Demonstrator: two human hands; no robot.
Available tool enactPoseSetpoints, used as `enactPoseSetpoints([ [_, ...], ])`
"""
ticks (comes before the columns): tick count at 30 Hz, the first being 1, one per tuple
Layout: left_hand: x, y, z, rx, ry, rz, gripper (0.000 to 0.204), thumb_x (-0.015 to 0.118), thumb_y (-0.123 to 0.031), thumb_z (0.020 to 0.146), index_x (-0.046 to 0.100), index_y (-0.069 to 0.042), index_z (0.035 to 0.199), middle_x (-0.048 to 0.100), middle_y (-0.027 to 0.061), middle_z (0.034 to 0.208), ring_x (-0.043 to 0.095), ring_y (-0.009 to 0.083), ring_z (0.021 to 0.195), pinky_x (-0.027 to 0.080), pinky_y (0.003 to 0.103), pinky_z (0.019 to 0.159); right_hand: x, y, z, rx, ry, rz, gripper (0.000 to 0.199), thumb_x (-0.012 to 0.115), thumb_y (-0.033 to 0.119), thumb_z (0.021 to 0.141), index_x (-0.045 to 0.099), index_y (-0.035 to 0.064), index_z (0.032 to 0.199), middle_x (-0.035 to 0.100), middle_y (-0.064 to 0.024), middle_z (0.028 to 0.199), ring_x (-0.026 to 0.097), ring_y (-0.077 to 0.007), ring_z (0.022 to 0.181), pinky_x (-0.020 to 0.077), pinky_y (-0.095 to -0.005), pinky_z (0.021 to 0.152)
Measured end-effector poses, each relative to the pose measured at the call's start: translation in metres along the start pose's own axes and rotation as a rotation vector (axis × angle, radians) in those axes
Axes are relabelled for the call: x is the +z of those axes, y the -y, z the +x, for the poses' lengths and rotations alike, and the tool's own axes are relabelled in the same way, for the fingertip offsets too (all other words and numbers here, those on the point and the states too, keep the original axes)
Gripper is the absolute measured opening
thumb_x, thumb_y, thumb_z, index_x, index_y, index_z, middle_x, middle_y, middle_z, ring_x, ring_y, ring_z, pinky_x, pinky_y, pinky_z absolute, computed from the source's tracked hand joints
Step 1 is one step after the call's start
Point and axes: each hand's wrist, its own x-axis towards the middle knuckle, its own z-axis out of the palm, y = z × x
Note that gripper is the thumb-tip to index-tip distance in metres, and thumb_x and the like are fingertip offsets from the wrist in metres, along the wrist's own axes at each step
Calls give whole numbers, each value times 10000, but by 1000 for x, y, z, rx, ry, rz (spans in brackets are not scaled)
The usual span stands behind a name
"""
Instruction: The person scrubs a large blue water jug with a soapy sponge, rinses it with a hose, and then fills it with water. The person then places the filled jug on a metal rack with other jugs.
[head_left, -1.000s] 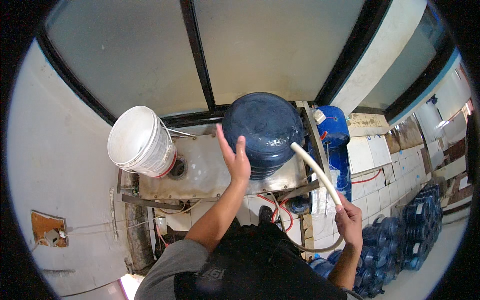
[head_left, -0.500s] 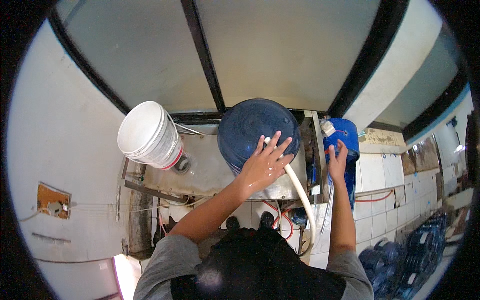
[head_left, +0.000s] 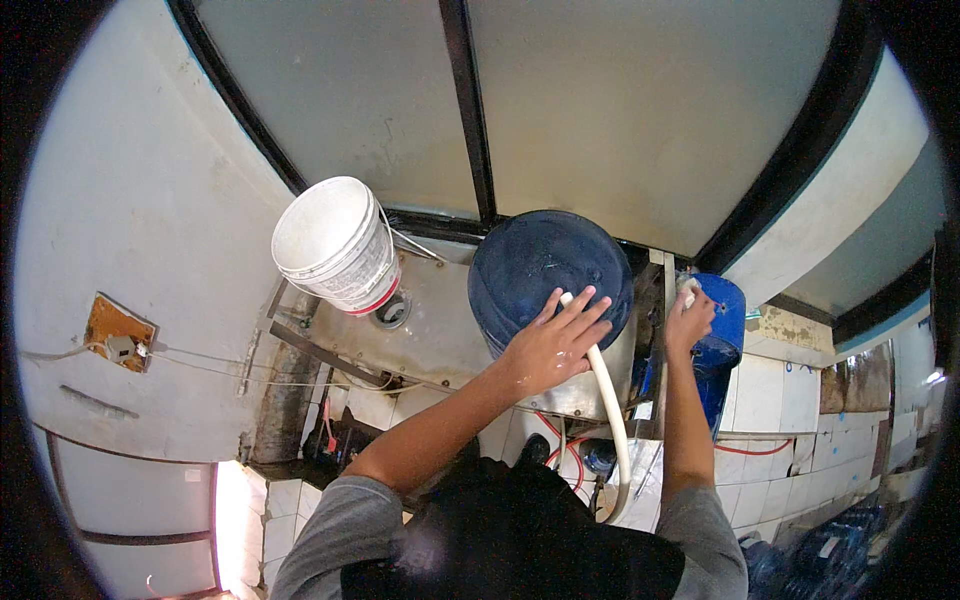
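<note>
A round dark blue tub [head_left: 500, 300] stands on the metal worktop in front of me, its surface wet with a small ripple-like mark. My left hand [head_left: 553, 345] is over its near right part, wet and with fingers spread. Between those fingers runs a white hose [head_left: 608, 400], its end showing past them over the tub; the hose bends down toward me on the right. Right of the tub, my right hand [head_left: 690, 322] has its fingers closed around a small white piece [head_left: 688, 288] at a blue plastic container [head_left: 728, 300]. What that piece is cannot be made out.
A white bucket [head_left: 330, 240] with a wire handle rests tilted at the worktop's left. Beside it is a round drain opening [head_left: 392, 310]. Frosted panels [head_left: 640, 120] rise behind. A wall socket [head_left: 120, 348] with cables is at left; red tubing [head_left: 570, 455] lies below.
My right hand has reached up to the white piece and closed on it. The left hand stays at the tub with the hose. The whole view has shifted.
</note>
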Motion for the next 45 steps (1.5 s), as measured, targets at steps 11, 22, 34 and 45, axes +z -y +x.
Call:
enactPoseSetpoints([
  [11, -12, 17, -25, -76, -111, 160, 715, 744, -380, 831, 536, -17, 1411, 425, 188, 1592, 293, 350, 1540, 183, 608, 1241, -70, 181, -22, -729, 555, 151, 547, 419, 391, 1073, 508, 49, 1490, 405, -170, 1614, 297, -366, 1534, 180, -591, 1240],
  [22, 10, 65, -56, -61, -449, -87, 823, 721, -513, 847, 485, -10, 1454, 416, 231, 1592, 305, 426, 1527, 152, 635, 1222, -24, 284, -39, -947, 610, -223, 757, 392, 586, 1045, 336, 73, 1598, 262, -192, 1680, 205, -372, 1568, 173, -589, 1247],
  [34, 24, 72, -73, -21, -526, -152, 771, 706, -538, 855, 540, -9, 1391, 493, 212, 1537, 387, 442, 1481, 214, 608, 1203, -86, 228, -63, -1136, 776, 196, 577, 471, 333, 1055, 407, 54, 1556, 314, -239, 1642, 259, -424, 1536, 199, -550, 1246],
  [45, -10, 71, -57, -58, -387, 11, 620, 777, -358, 751, 668, -94, 1301, 623, 48, 1426, 540, 228, 1365, 341, 475, 1118, -175, 227, -132, -508, 717, 422, 463, 666, 185, 931, 586, -60, 1315, 620, -270, 1113, 597, -442, 1072, 490, -487, 937],
])
